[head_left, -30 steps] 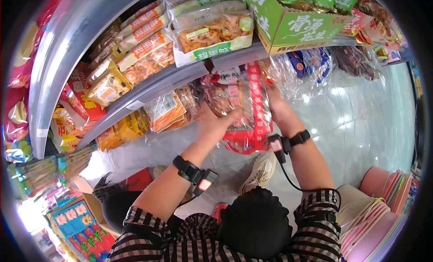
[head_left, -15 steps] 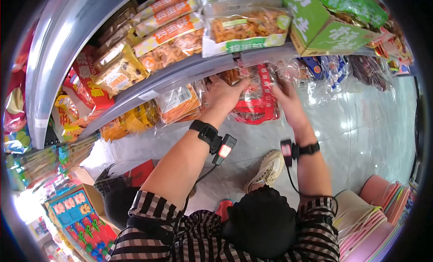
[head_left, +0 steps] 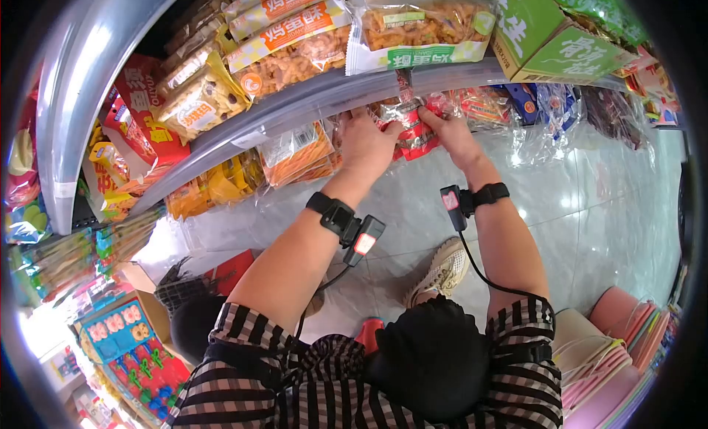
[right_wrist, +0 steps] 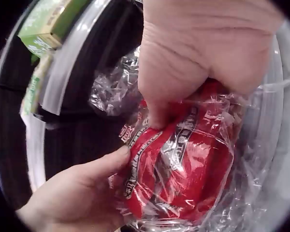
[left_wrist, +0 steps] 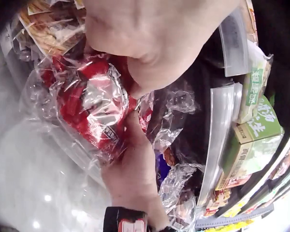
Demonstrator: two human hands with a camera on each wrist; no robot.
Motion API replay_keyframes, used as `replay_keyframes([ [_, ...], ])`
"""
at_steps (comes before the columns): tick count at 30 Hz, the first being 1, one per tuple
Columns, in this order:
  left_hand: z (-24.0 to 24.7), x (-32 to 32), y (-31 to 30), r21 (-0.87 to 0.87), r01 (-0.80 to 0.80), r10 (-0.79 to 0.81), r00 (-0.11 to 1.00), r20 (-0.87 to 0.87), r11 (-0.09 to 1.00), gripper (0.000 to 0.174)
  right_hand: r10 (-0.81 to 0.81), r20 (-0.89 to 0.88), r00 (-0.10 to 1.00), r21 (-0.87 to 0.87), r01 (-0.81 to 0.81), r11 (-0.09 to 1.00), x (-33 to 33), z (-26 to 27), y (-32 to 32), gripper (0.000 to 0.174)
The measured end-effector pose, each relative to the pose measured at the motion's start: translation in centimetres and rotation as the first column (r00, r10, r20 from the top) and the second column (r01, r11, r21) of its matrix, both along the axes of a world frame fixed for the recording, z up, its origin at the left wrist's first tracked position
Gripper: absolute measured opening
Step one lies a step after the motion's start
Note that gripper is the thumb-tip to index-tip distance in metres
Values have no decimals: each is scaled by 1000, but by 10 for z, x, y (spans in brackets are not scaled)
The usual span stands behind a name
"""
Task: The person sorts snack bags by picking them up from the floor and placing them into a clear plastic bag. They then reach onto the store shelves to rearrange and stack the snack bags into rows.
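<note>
A red, clear-wrapped snack package (head_left: 417,143) is at the lower shelf, partly under the front edge of the shelf above. My left hand (head_left: 366,143) holds its left side, the thumb lying on top in the right wrist view. On the other side my right hand (head_left: 455,140) grips it, thumb over the upper face and the other fingers hidden. Loose, crinkled film surrounds the red wrapper (right_wrist: 198,159). To the left of the package lie flat packs of orange snack sticks (head_left: 295,156); blue-marked clear bags (head_left: 549,108) are to its right.
The curved clear shelf edge (head_left: 310,108) passes just above both hands. Upon that shelf stand bagged fried snacks (head_left: 424,30) and a green carton (head_left: 549,42). Grey floor tiles (head_left: 590,178) extend below, with stacked pink buckets (head_left: 627,326) at lower right.
Both hands have moved forward with the red package, from out in front of the shelf to partly under the upper shelf's edge. The head view has shifted slightly.
</note>
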State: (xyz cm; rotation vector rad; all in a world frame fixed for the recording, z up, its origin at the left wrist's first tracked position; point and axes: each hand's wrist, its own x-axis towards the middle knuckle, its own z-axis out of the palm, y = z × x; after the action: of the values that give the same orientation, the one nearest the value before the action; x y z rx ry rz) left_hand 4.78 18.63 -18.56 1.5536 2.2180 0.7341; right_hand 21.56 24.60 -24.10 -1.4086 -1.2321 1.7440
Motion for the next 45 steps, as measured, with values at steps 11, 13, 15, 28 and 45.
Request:
replay_keyframes([
  [11,-3,-32,-158,-502,-209,543,319,777,839,64,-257,-73,964,-74,252,965,5,24,-49,61],
  [13,-7,-57,-160,-527,-235,560,102,823,817,84,-300,-36,953,-151,291,945,3,32,-59,60],
  [15,-2,-76,-148,-576,-365,475,-333,815,731,93,-288,-221,932,-310,213,927,2,36,-63,57],
  [28,-3,-132,-114,-394,-406,362,-156,919,825,72,-372,-429,823,-480,142,866,-49,10,-74,40],
  [45,36,-99,-20,-140,81,-117,955,-274,987,61,-200,509,837,832,-418,364,-49,94,-71,60],
])
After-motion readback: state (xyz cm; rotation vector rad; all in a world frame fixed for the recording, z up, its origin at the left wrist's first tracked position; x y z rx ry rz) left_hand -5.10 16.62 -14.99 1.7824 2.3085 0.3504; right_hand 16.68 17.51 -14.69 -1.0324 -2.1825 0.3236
